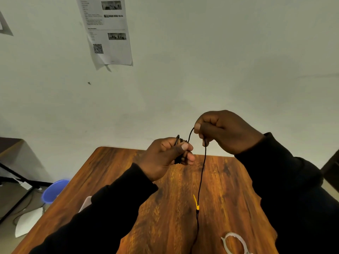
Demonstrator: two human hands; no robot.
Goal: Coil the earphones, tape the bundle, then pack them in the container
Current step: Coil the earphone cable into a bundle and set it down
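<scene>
One wooden table [165, 208], brown grain, filling the lower middle of the view below a pale wall. Two hands in dark sleeves, both raised above the table's far edge. Left hand [165, 158]: fingers curled closed, thumb pressed over a small bundle of black loops against the index finger; palm turned inward, forearm entering from 7 o'clock. Right hand [225, 131], at 2 o'clock from the left and near it: fingers folded shut, thumb and index pinching the same cord; forearm entering from 4 o'clock. One pair of black earphones [201, 173], part coiled in the left hand, the rest hanging from the right hand toward 6 o'clock. One yellow clip [196, 203] on the hanging cord. One clear tape roll [235, 241] on the table at 5 o'clock. One blue tub [54, 190] on the floor at 8 o'clock. One printed sheet [108, 32] on the wall at 11 o'clock.
</scene>
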